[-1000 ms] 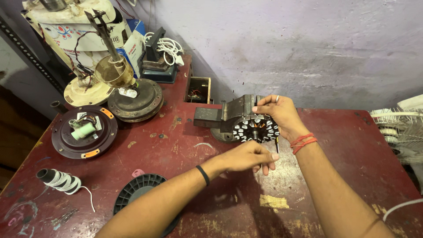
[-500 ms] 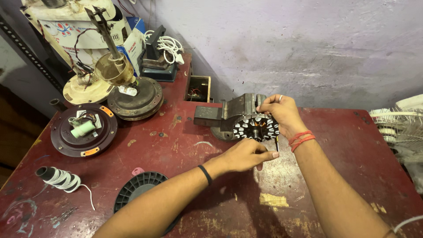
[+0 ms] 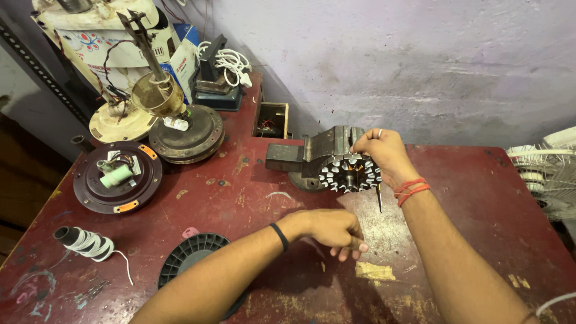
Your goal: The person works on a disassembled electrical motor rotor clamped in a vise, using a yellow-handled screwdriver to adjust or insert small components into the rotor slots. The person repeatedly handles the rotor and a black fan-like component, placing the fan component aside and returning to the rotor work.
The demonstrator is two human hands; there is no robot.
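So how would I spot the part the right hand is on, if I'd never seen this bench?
Start at the red table and find the grey vise by the back wall. Clamped at its front is a round stator, with the right hand on its top. It alone has a ring of pale teeth; the other round parts are smooth discs.

Slotted round stator core (image 3: 350,174) upright, clamped in bench vise (image 3: 318,153).

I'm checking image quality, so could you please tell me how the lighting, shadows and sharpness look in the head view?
Head view: soft, even light; faint shadows under the left hand; the right hand on the stator is sharp; wide-angle stretch at the edges of the red table.
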